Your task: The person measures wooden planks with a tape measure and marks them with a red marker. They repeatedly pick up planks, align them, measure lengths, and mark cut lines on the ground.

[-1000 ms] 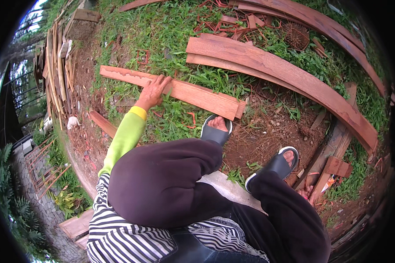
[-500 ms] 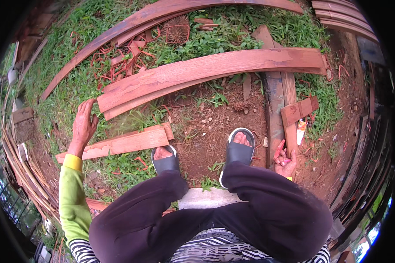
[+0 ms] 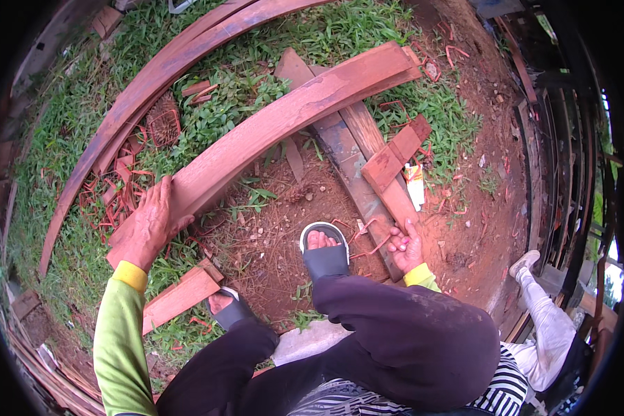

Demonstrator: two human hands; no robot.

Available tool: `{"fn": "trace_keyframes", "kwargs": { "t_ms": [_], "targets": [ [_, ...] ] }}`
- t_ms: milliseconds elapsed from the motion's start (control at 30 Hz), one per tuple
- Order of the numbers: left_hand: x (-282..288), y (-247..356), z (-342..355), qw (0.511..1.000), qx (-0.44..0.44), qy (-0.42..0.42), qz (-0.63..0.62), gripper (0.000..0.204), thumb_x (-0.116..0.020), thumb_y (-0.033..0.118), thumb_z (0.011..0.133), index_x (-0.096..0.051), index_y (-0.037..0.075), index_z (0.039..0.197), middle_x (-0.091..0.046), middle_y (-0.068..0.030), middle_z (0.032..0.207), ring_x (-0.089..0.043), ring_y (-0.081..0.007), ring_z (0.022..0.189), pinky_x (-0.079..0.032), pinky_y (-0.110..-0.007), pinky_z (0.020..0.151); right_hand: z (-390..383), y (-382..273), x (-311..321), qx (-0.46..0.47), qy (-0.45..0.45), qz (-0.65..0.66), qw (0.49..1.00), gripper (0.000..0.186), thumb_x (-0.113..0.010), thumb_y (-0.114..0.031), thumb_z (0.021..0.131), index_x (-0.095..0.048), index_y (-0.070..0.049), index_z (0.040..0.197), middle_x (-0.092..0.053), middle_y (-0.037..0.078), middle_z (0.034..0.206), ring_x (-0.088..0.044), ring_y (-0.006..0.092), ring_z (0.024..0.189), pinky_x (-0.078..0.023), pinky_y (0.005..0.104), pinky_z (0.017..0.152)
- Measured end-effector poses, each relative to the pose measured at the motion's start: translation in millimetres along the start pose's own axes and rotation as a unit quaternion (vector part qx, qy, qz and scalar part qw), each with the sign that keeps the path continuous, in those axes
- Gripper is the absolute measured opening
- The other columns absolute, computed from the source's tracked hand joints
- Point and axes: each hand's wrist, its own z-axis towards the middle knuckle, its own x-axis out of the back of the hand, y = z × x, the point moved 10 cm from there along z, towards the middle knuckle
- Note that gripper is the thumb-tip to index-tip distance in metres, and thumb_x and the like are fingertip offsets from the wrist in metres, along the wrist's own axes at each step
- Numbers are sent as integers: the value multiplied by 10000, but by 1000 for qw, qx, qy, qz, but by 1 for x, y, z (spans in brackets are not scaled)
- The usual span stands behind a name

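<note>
My left hand (image 3: 148,225) grips the near-left end of a long reddish wooden plank (image 3: 277,114), fingers over its top and thumb at the near edge. A second board shows just under that plank. To the right, my right hand (image 3: 405,248) is curled above the near end of a narrow wooden board (image 3: 395,201), its index finger raised. A thin bent orange strap (image 3: 376,244) shows right at its fingertips; whether the fingers hold it is unclear. A short wooden block (image 3: 396,154) lies across the narrow board, with a white and yellow packet (image 3: 414,186) beside it.
Long curved boards (image 3: 128,104) lie in the grass beyond. Orange strap scraps (image 3: 107,201) and wood bits are heaped at left. A dark board (image 3: 357,180) runs under the plank. Short boards (image 3: 182,297) lie by my left foot. Another person's leg (image 3: 544,326) shows at right.
My left hand has moved from beside the plank's end onto it. A red item seen earlier in my right hand no longer shows there. The view has turned right, bringing in another person's leg.
</note>
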Motion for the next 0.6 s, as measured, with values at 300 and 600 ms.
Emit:
{"fn": "trace_keyframes", "kwargs": {
  "t_ms": [300,600],
  "targets": [
    [2,-22,-13,999,39,8,14,854,-731,482,768,-383,-50,1338,-503,-252,1195,-485,-414,1152,-403,-469,988,-8,5,-5,-4,-10,-106,994,407,-594,-482,938,-557,-78,974,-536,9,669,-311,44,396,-336,230,425],
    [-13,-43,-20,990,92,94,-50,728,-806,224,603,-443,-5,1191,-546,-194,1035,-528,-378,996,-411,-467,884,-21,-62,-13,205,-12,-648,734,459,-566,-432,952,-584,-14,764,-549,97,574,-487,191,446,-407,337,458]
  ]
}}
